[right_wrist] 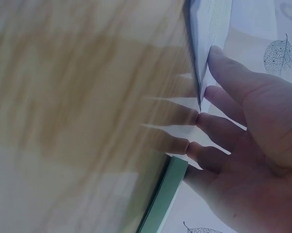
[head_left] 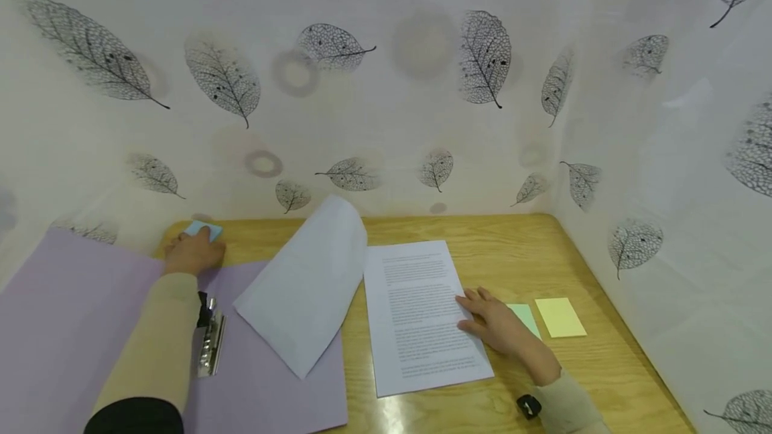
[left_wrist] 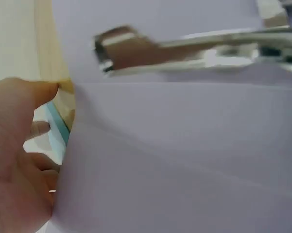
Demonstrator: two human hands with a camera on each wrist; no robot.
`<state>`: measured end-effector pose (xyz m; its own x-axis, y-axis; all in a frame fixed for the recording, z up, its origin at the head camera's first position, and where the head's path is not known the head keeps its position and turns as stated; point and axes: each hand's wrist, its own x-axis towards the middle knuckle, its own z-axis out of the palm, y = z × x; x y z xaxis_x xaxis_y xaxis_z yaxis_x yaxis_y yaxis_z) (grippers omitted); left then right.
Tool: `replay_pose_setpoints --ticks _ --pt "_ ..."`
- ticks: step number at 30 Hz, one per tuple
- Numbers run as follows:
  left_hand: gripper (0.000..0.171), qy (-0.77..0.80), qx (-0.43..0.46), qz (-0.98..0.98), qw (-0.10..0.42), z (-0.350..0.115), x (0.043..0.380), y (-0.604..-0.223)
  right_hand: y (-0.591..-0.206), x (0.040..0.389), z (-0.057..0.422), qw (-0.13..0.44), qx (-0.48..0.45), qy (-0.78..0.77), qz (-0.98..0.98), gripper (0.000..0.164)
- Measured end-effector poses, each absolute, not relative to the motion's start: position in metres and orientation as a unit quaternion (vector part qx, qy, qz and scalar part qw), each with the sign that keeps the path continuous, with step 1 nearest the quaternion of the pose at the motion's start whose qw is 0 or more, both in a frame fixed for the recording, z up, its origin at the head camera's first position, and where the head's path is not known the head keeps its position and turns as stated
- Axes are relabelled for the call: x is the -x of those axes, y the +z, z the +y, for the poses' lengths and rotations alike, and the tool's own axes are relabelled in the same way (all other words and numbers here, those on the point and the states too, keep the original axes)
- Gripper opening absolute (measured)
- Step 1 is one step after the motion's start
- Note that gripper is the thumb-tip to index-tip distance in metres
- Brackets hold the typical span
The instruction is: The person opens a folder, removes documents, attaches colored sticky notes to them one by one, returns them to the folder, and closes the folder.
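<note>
My left hand (head_left: pixel 194 252) is at the table's far left corner with a light blue pad of sticky notes (head_left: pixel 212 228). In the left wrist view the thumb and curled fingers (left_wrist: pixel 39 128) are around the blue pad (left_wrist: pixel 57 127). Beneath that forearm lies an open purple folder (head_left: pixel 265 360) with a metal clip (head_left: pixel 211 347) near its fold. My right hand (head_left: pixel 500 327) rests at the right edge of a stack of printed paper (head_left: pixel 422 327). Its fingers are extended, with the fingertips on the sheets in the right wrist view.
A large white sheet (head_left: pixel 307 286) lies curled over the folder's right half, its top bulging upward. Right of the printed stack are a green sticky pad (head_left: pixel 526 319), partly behind the right hand, and a yellow one (head_left: pixel 561 317). A leaf-patterned curtain (head_left: pixel 386 106) encloses the wooden table (head_left: pixel 506 240).
</note>
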<state>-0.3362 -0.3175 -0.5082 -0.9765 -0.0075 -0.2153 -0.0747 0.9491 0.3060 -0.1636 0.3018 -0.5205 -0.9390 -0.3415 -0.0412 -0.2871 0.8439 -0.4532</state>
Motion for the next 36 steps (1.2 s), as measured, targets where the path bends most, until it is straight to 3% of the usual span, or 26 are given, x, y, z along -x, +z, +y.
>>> replay_pose_setpoints --ticks 4,7,10,17,23,29,36 --pt "0.080 0.156 0.021 0.979 0.129 -0.322 0.338 -0.504 -0.520 0.164 0.302 0.064 0.162 -0.228 0.958 0.056" --pt "0.082 0.141 0.016 0.983 0.115 -0.320 0.333 -0.494 -0.520 0.165 0.301 0.065 0.161 -0.227 0.958 0.056" --pt "0.081 0.122 0.011 0.989 0.087 -0.323 0.329 -0.492 -0.519 0.166 0.300 0.064 0.165 -0.224 0.958 0.055" --pt "0.074 0.135 -0.010 0.988 0.077 -0.336 0.333 -0.497 -0.519 0.166 0.299 0.058 0.170 -0.220 0.959 0.056" --pt "0.066 0.140 -0.031 0.990 0.004 -0.328 0.339 -0.503 -0.520 0.163 0.300 0.060 0.168 -0.224 0.958 0.055" --pt "0.073 0.168 -0.013 0.984 -0.056 -0.306 0.335 -0.497 -0.517 0.158 0.300 0.061 0.166 -0.223 0.959 0.055" --pt "0.067 0.161 -0.008 0.978 -0.135 -0.284 0.309 -0.484 -0.520 0.161 0.298 0.057 0.170 -0.212 0.961 0.055"
